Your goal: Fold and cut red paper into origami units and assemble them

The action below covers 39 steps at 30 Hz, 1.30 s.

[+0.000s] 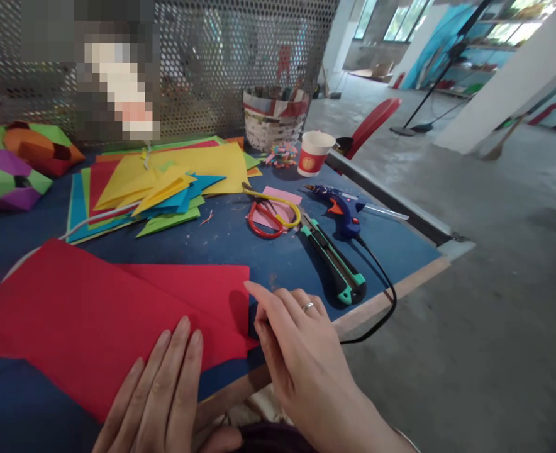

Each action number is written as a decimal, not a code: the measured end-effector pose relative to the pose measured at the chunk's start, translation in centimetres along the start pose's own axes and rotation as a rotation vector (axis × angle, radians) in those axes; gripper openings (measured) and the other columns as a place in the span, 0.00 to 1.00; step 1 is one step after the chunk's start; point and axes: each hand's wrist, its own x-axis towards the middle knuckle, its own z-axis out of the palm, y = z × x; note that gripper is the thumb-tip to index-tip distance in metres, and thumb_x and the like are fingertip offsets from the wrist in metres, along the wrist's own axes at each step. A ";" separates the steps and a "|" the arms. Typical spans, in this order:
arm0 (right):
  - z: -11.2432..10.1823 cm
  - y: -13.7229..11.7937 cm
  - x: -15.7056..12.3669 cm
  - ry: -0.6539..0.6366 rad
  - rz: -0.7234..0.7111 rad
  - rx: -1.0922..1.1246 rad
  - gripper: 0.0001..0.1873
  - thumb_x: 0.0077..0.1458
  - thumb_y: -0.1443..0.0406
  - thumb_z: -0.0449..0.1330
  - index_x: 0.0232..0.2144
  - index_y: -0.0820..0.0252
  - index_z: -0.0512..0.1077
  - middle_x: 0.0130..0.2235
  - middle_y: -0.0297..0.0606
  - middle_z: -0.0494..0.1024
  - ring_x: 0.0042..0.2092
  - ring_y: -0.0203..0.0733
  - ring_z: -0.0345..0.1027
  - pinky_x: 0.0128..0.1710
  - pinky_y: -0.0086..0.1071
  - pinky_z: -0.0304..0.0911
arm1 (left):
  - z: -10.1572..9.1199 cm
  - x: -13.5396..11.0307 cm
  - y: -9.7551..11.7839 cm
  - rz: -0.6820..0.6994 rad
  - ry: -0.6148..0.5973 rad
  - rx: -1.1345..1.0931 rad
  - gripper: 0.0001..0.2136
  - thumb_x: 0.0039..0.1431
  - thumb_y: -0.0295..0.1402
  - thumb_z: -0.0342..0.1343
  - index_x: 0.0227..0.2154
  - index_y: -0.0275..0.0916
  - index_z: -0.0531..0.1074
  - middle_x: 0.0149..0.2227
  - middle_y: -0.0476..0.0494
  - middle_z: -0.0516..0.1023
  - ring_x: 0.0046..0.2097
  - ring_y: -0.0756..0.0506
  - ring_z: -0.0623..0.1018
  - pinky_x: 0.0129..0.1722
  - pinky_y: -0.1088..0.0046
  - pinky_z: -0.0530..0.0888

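My left hand (165,390) lies flat with its fingers stretched out on a folded red sheet of paper (89,308), pressing it near the table's front edge. The sheet is folded at a slant, so its upper layer crosses a straight-edged lower layer (212,280). At the right end of the paper is my right hand (301,340), wearing a ring. Its index finger points at the paper's upper right corner, the other fingers are bent, and nothing shows in its grasp. Whether the fingertip touches the paper I cannot tell.
Beyond the paper lie scissors (282,220), a utility knife (332,258) and a corded blue glue gun (346,211). Stacked coloured paper (212,163), a paper cup (313,154) and a woven basket (273,119) stand farther back. Folded paper shapes (14,176) sit left.
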 end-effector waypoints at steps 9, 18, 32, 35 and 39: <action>-0.4 -0.4 -0.3 0.053 0.057 0.220 0.09 0.69 0.67 0.50 0.38 0.56 0.70 0.40 0.35 0.76 0.41 0.43 0.63 0.44 0.40 0.54 | 0.2 0.3 -0.4 0.070 -0.007 0.044 0.42 0.67 0.58 0.40 0.70 0.25 0.49 0.67 0.26 0.63 0.67 0.32 0.64 0.67 0.57 0.56; -0.1 -0.7 -0.3 0.062 0.063 0.183 0.07 0.63 0.62 0.63 0.33 0.55 0.69 0.38 0.33 0.74 0.41 0.45 0.63 0.42 0.41 0.53 | -0.6 1.4 0.0 0.112 0.041 0.149 0.44 0.68 0.57 0.37 0.70 0.21 0.44 0.58 0.24 0.74 0.57 0.31 0.73 0.55 0.57 0.65; 0.1 -0.5 -0.2 0.045 0.047 0.129 0.11 0.61 0.61 0.65 0.29 0.56 0.70 0.37 0.35 0.73 0.40 0.46 0.62 0.41 0.42 0.55 | -1.3 1.5 0.1 0.103 0.051 0.193 0.42 0.68 0.57 0.36 0.71 0.24 0.41 0.55 0.30 0.77 0.55 0.35 0.76 0.53 0.61 0.66; 0.2 -0.5 -0.3 0.044 0.038 0.128 0.11 0.63 0.62 0.63 0.29 0.57 0.69 0.37 0.35 0.73 0.40 0.46 0.62 0.41 0.43 0.56 | -1.4 1.6 0.3 0.106 0.046 0.208 0.42 0.69 0.56 0.34 0.71 0.22 0.41 0.55 0.28 0.77 0.55 0.34 0.76 0.53 0.60 0.66; 0.1 -0.6 -0.4 0.044 0.032 0.128 0.10 0.63 0.64 0.62 0.29 0.58 0.68 0.38 0.37 0.72 0.40 0.47 0.61 0.41 0.43 0.56 | -1.5 1.8 0.4 0.094 0.046 0.227 0.41 0.70 0.55 0.34 0.71 0.22 0.40 0.54 0.29 0.78 0.54 0.34 0.77 0.52 0.60 0.67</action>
